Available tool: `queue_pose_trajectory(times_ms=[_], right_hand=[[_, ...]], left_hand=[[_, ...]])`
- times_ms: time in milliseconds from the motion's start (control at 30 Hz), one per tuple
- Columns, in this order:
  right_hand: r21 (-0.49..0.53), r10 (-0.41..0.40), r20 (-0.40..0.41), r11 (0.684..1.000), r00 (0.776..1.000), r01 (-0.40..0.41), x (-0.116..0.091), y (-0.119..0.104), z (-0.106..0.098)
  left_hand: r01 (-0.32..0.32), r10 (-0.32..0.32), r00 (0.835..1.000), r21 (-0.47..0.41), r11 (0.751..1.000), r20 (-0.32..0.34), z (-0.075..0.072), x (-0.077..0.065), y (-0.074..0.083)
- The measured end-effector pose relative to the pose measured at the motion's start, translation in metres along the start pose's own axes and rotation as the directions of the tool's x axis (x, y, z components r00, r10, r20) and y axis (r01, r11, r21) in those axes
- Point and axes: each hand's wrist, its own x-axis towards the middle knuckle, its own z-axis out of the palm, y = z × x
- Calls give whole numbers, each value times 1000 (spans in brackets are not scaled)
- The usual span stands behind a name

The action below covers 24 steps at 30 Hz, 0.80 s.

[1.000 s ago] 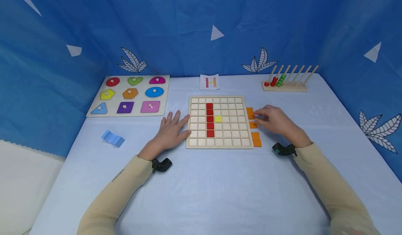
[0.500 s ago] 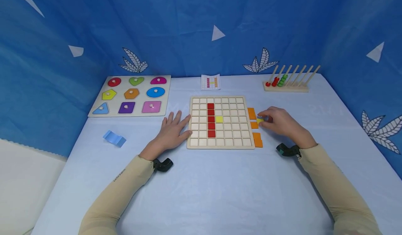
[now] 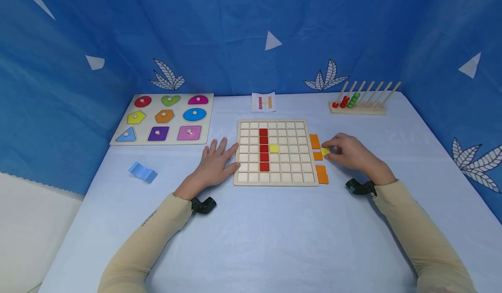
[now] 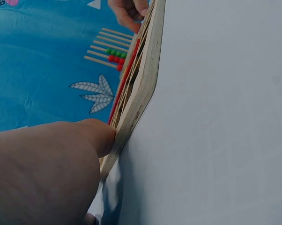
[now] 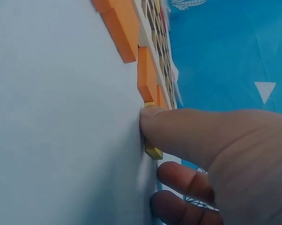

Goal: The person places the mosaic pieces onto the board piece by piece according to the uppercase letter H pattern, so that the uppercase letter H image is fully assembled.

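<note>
A wooden grid board (image 3: 276, 181) lies flat on the table. One column holds several red square tiles (image 3: 264, 148), and a yellow tile (image 3: 274, 148) sits to their right. My left hand (image 3: 211, 166) is spread palm down at the board's left side, its thumb and forefinger touching the edge; in the left wrist view the thumb (image 4: 96, 136) presses on the rim. Beyond the board's right edge my right hand (image 3: 347, 151) pinches another yellow tile (image 3: 326, 151) between thumb and fingers, close beside the orange tiles (image 3: 322, 174). The right thumb covers part of that tile in the right wrist view (image 5: 153, 152).
Behind the board is a small pattern card (image 3: 263, 102). A shape puzzle with knobs (image 3: 172, 129) lies at back left, a wavy blue piece (image 3: 143, 172) in front of it. At back right stands a bead counting rack (image 3: 358, 109). Blue cloth (image 3: 235, 45) walls the table's back.
My right hand has drawn slightly right from the orange tiles, and the yellow tile in its fingers has come into sight. The left hand stays at the board's edge.
</note>
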Motion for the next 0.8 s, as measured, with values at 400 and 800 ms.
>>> queue_pose_trajectory(times_ms=[400,800], right_hand=[[11,18,11,1000,1000,-18,0,1,2],[32,16,10,999,1000,-16,-2,-1,0]], left_hand=[[5,-5,1000,-6,1000,6,-1,-1,1],[6,-6,1000,0,1000,1,0,-1,1]])
